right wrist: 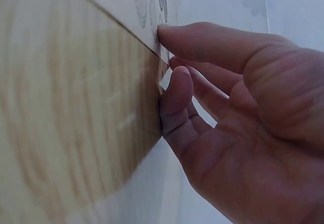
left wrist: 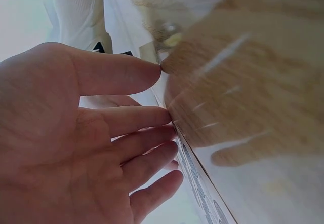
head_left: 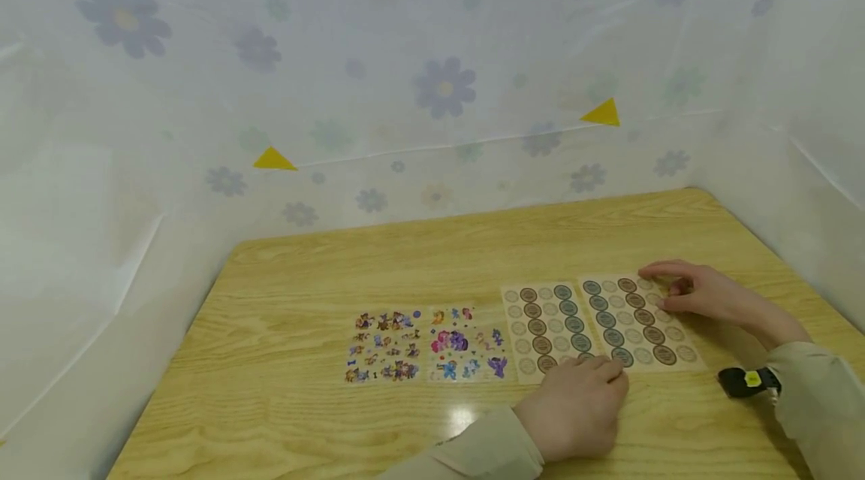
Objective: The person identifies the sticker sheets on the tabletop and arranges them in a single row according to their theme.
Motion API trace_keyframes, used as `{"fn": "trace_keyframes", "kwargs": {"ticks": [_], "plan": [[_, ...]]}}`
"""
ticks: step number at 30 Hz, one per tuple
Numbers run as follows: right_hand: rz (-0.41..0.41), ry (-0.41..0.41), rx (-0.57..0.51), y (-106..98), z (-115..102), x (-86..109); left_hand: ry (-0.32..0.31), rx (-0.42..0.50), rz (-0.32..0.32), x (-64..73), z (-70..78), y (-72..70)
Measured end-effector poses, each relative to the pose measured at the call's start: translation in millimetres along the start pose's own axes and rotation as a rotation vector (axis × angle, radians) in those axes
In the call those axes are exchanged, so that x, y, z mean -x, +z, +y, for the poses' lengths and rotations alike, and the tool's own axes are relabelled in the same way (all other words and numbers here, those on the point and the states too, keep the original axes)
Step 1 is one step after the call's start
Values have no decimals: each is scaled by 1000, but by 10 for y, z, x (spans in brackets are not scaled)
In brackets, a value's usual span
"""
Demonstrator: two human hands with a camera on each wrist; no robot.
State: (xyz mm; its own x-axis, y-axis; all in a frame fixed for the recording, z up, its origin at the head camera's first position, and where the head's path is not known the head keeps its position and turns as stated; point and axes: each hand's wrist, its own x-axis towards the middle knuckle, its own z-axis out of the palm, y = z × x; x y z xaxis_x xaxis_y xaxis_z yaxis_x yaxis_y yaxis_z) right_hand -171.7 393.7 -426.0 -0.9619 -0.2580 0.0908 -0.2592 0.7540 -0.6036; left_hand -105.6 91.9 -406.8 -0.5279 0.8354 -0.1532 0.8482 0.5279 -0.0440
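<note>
Two pale sheets of round stickers lie side by side on the wooden table: a left sticker sheet (head_left: 550,322) and a right sticker sheet (head_left: 634,337), with brown, grey-green and pale circles in columns. My left hand (head_left: 577,406) rests at their near edge where the two sheets meet, its fingers extended and fingertips touching in the left wrist view. At the right sheet's far right side is my right hand (head_left: 719,301), fingers bent loosely. In the right wrist view one digit (right wrist: 177,37) touches the sheet's face, while other fingertips meet the table beside its edge.
Left of the round stickers lie two clear cartoon sticker sheets, one with ponies (head_left: 449,341) and one with small dog figures (head_left: 384,348). The table (head_left: 284,405) is bounded by flower-printed white cloth walls (head_left: 378,89) carrying two yellow triangles (head_left: 273,159).
</note>
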Motion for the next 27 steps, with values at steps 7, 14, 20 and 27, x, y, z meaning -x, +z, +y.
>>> {"fn": "trace_keyframes", "kwargs": {"ticks": [7,14,20,27], "plan": [[-16,2,-32,-14,8,-34,2,40,15,-28,-21,-4],[-6,23,-53,-9,-74,-102,7,58,65,-61,-53,-5],[53,-16,37,-16,-415,-198,13,90,100,-46,-151,-64],[88,-38,41,15,-1031,-278,-71,156,173,125,-491,-62]]}}
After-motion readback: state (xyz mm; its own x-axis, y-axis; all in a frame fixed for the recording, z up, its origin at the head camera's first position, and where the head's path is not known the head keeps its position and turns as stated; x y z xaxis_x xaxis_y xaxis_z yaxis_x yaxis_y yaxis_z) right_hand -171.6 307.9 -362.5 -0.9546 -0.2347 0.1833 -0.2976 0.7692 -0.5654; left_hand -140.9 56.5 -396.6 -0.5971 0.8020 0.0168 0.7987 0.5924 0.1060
